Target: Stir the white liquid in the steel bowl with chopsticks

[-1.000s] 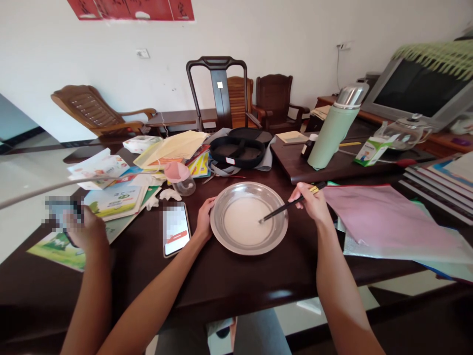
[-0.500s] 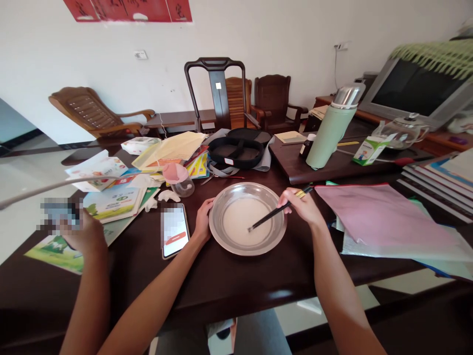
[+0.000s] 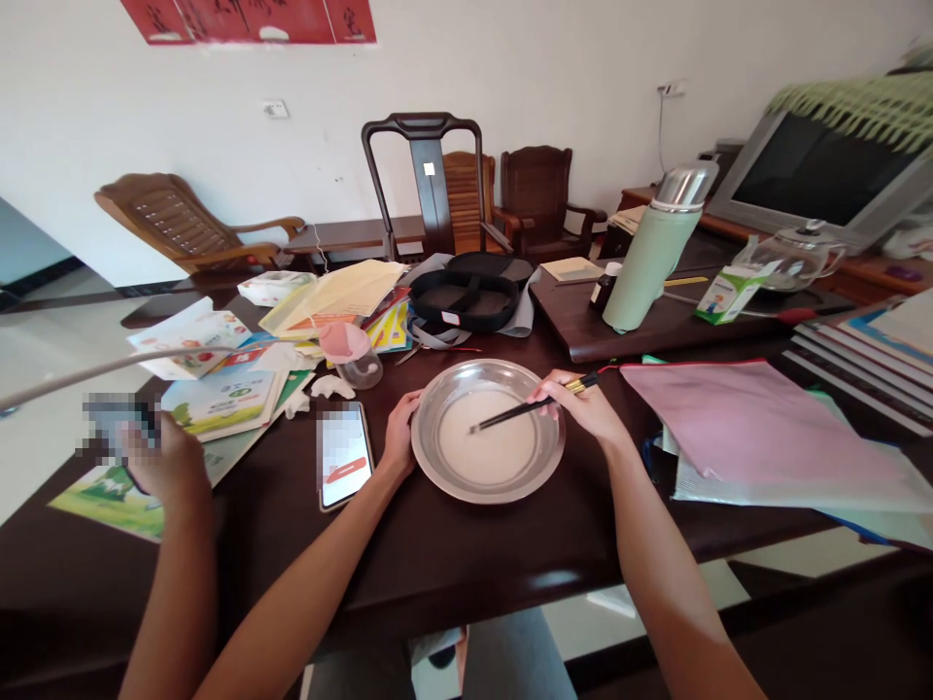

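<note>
A wide, shallow metal bowl (image 3: 487, 496) stands on the dark wooden table, holding a pale, milky liquid (image 3: 492, 455). My left hand (image 3: 400, 437) grips the bowl's left side, its thumb near the rim and the other fingers partly hidden. In my right hand (image 3: 581, 406) is a pair of black chopsticks (image 3: 506, 416) with gold-coloured bands. Their tips reach into the liquid left of the bowl's middle, slanting down from the upper right. A phone (image 3: 345, 457) with a lit screen lies left of my left hand.
At far left, another person's hand (image 3: 171, 457) holds a blurred object. A pink-lidded cup (image 3: 346, 350), books (image 3: 225, 394) and papers are behind the phone. A green thermos (image 3: 648, 262) stands at back right; a pink folder (image 3: 758, 418) lies right of my right arm.
The chopstick tips have moved left through the liquid, and my right hand has shifted slightly left, with the chopsticks lying flatter. My left hand keeps its place on the bowl.
</note>
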Available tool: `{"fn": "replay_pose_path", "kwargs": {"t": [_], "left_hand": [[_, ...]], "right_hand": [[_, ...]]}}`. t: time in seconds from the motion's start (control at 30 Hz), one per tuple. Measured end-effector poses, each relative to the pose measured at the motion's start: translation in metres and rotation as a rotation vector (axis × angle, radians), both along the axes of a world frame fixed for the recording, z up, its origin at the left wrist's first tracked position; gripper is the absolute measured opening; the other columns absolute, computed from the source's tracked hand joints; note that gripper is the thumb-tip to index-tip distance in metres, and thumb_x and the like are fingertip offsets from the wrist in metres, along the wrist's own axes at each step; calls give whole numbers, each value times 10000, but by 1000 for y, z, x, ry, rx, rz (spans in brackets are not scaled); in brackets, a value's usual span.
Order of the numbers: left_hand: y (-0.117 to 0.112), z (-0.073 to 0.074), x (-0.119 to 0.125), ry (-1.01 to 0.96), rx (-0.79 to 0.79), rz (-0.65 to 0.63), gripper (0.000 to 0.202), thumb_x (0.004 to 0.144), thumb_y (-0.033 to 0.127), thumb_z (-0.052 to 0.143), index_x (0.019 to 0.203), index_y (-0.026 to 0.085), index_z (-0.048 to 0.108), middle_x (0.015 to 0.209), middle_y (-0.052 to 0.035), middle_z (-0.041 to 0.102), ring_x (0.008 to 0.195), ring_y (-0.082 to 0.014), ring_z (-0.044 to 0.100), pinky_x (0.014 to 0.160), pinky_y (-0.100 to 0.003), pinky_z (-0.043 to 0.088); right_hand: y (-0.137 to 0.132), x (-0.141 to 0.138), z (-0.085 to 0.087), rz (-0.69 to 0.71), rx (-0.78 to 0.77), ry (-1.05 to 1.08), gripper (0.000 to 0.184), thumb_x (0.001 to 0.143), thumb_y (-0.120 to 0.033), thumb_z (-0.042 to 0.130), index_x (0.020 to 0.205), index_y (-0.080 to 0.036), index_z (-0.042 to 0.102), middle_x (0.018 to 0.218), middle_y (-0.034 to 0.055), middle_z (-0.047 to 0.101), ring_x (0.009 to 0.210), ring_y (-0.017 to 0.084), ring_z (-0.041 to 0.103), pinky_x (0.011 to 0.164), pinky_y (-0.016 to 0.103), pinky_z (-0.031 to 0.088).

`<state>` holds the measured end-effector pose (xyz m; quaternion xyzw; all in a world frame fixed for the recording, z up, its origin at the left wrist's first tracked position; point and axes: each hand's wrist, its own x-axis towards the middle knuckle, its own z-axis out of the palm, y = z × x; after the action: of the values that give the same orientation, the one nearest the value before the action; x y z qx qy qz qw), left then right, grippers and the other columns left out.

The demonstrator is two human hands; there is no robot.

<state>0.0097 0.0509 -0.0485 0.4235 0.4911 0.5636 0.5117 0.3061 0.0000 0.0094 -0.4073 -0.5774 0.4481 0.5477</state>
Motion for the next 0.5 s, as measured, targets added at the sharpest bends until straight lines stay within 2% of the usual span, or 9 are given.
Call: {"fn": "replay_pose_path", "kwargs": {"t": [0.13,0.2,0.27,0.37,0.43,0.5], "left_hand": [[1,-3,-1,23,10,-6,347,637,444,669,833,169,747,945,-71,768,934,-259,669,872,-337,489],[1,-4,0,34,9,-5,363,646,450,671,854,164,751,986,-86,773,998,-285,680,902,-354,497],[0,0,2,-1,-13,-24,390,645,448,684,891,155,759,1042,-104,778,1063,-312,682,944,-378,504],[-8,15,-1,-114,-96,-115,471,683,471,706,1020,147,767,1158,-135,769,1156,-336,671,1013,-422,500],[-17,30,-14,-101,-163,-168,522,719,487,735,1121,155,752,1239,-157,744,1202,-338,661,1037,-445,494],[-30,43,-38,34,-136,-139,647,713,495,781,1267,172,697,1326,-172,702,1249,-343,638,1052,-471,485]], "right_hand": [[-1,8,0,-199,60,59,471,820,-616,756,615,-194,710,651,47,748,463,102,571,407,226,421],[-2,9,-1,-161,36,78,488,834,-614,744,595,-191,695,622,44,735,430,95,545,392,226,406],[-3,6,-1,-53,0,52,482,818,-624,753,610,-192,703,633,46,742,442,108,570,409,238,447],[-2,1,-1,-9,10,3,456,787,-630,779,661,-195,735,677,50,762,507,130,629,468,253,514],[-1,4,-1,-102,47,20,446,798,-615,779,657,-194,732,666,48,757,498,118,614,460,239,496],[-1,9,-2,-197,69,69,462,826,-599,761,616,-191,705,626,43,739,447,97,561,413,222,438]]}}
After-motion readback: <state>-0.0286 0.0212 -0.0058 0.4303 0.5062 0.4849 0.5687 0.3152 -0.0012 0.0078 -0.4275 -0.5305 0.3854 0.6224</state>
